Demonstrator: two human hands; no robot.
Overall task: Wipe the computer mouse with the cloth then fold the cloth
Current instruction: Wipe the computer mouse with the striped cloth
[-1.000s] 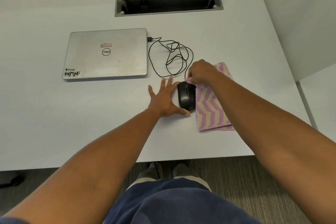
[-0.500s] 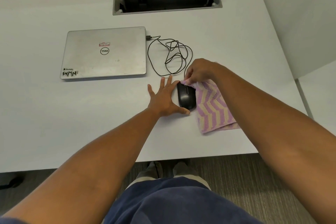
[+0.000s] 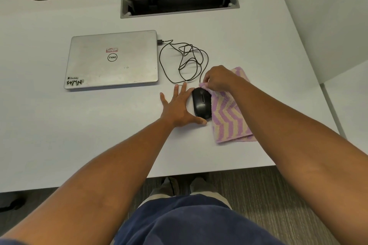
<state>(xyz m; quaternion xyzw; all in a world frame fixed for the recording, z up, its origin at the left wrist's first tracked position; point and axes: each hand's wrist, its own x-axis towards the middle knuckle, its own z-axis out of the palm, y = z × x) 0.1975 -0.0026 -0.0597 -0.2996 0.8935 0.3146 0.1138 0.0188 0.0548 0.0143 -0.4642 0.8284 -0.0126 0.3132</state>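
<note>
Mouse braced, cloth pinched.
Left hand splayed flat left of mouse; right hand pinches cloth corner at its front.

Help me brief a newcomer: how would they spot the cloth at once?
On the white desk, look right of the closed silver laptop, past the black mouse. The cloth lies beside it, pinched by the right hand: the only thing with pink-and-cream zigzags.

Black mouse, purple-and-cream zigzag cloth, silver laptop, white desk.
</note>
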